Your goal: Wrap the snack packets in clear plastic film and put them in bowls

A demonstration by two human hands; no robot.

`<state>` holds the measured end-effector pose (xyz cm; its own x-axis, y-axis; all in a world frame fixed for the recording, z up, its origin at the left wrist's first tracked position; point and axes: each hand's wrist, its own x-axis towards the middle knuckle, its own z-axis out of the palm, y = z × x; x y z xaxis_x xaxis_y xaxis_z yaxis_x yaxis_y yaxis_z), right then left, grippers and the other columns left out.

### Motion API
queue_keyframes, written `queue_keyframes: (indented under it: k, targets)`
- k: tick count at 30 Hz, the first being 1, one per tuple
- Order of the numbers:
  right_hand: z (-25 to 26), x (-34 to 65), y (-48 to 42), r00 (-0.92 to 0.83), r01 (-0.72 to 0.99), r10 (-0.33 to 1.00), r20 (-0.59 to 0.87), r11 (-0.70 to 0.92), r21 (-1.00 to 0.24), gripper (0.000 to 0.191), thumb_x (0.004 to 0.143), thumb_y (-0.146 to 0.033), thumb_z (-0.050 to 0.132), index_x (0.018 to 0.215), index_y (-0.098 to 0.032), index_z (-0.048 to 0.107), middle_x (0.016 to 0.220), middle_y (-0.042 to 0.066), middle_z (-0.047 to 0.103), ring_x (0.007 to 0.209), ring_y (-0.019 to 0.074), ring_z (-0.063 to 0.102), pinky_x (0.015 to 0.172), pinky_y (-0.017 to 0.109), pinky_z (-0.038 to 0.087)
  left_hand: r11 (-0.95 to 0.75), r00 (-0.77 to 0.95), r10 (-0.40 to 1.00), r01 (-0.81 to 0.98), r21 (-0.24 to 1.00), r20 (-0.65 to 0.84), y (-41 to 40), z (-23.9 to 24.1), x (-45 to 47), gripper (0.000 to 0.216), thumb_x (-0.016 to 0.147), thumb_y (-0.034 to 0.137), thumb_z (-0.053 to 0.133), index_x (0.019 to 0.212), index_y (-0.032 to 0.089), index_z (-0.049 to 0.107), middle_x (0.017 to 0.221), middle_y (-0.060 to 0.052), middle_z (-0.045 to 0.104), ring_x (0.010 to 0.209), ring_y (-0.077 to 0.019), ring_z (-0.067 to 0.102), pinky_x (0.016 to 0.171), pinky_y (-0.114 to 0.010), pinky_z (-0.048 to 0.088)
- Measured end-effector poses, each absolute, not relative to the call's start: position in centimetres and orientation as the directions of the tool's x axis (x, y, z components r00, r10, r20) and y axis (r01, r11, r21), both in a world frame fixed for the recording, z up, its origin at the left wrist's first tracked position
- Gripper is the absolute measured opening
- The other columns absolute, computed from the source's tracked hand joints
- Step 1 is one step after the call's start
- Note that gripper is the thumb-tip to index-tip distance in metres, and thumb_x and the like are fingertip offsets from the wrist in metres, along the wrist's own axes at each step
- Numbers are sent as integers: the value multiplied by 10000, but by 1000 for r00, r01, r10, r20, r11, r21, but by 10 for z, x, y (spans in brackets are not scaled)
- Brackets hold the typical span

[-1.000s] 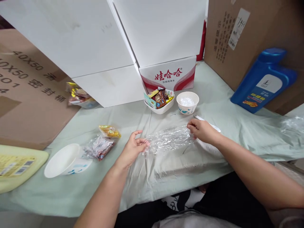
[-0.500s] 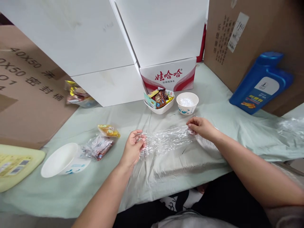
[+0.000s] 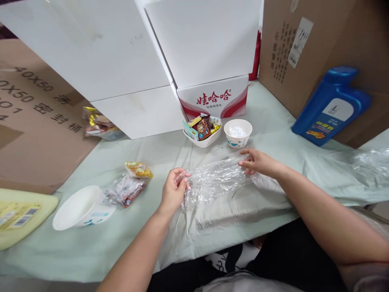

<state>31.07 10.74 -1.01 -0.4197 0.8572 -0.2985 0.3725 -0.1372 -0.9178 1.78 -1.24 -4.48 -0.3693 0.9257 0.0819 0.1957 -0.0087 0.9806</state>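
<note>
A crumpled sheet of clear plastic film (image 3: 214, 180) is stretched between my two hands over the pale green cloth (image 3: 152, 154). My left hand (image 3: 174, 190) pinches its left end, fingers closed. My right hand (image 3: 258, 162) pinches its right end. Just beyond the film stand a white dish of wrapped snacks (image 3: 203, 129) and a small white bowl (image 3: 238, 132) holding crumpled clear plastic.
An empty white bowl (image 3: 79, 207) lies tilted at the left beside two snack packets (image 3: 129, 184). White boxes (image 3: 146, 61) and a red-and-white carton (image 3: 217, 97) stand behind. A blue jug (image 3: 330, 106) leans on a cardboard box (image 3: 322, 44) at the right. A yellow container (image 3: 21, 215) lies far left.
My left hand has closed on the film's left end and lifted it slightly. My right hand has shifted a little back. The film has spread wider between them.
</note>
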Motion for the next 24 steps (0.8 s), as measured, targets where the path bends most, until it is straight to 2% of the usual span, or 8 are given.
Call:
queue_keyframes:
  k: [2,6,10,14,16,18,21,24]
  targets:
    - [-9,313,107,-431,436,836,-341,-138,-889,550,793,-324,745,1249,-152,490,809,41,680,576,145,661,506,238,510,-21,-365,925,237,971,109,-13,-47,17,326,734,243,625,1021,210,474,916,-12,664,521,-64,535,535,-211,432]
    - [-11,314,110,-358,451,903,-236,-54,-891,397,804,-235,696,1166,-176,543,741,-2,653,553,124,631,494,221,465,6,-358,929,277,961,97,-13,-49,13,336,732,232,607,1043,213,481,899,-3,660,524,-73,540,591,-233,467]
    - [-16,315,110,-374,571,906,-199,55,-819,366,775,-140,646,1130,-190,573,792,-19,672,541,105,617,591,238,483,87,-351,935,365,927,51,-13,-49,10,340,720,209,583,1050,212,504,883,-2,662,521,-90,561,610,-255,489]
    - [-15,312,106,-392,769,901,-185,210,-603,401,774,-161,646,1168,-180,579,852,14,705,723,170,666,678,267,459,102,-330,941,477,873,71,-15,-48,10,342,732,187,565,1070,220,523,900,-10,676,548,-113,600,650,-281,502]
    - [-14,308,102,-368,832,918,-149,254,-494,375,839,-252,621,1201,-174,563,887,45,720,847,217,667,700,287,441,95,-309,948,515,852,81,-16,-48,11,340,739,189,561,1076,223,523,899,-10,676,556,-123,609,647,-285,503]
    - [-15,301,97,-341,874,934,-106,274,-401,329,925,-323,520,1212,-166,549,963,87,724,919,247,663,714,306,432,91,-289,953,555,827,89,-16,-47,12,335,749,195,557,1081,224,526,897,-10,679,549,-126,606,644,-286,500]
    - [-20,291,92,-349,914,935,-63,326,-241,285,980,-291,397,1183,-156,543,1062,139,706,965,273,662,717,323,427,95,-284,954,598,796,99,-15,-47,10,342,743,204,577,1082,228,543,892,-8,688,561,-131,604,645,-278,492]
    - [-27,286,90,-383,920,922,-62,374,-119,258,982,-265,379,1155,-154,536,1065,159,696,947,275,667,677,315,425,130,-325,941,609,783,96,-14,-42,0,363,704,220,635,1060,234,564,879,3,678,595,-143,601,648,-271,485]
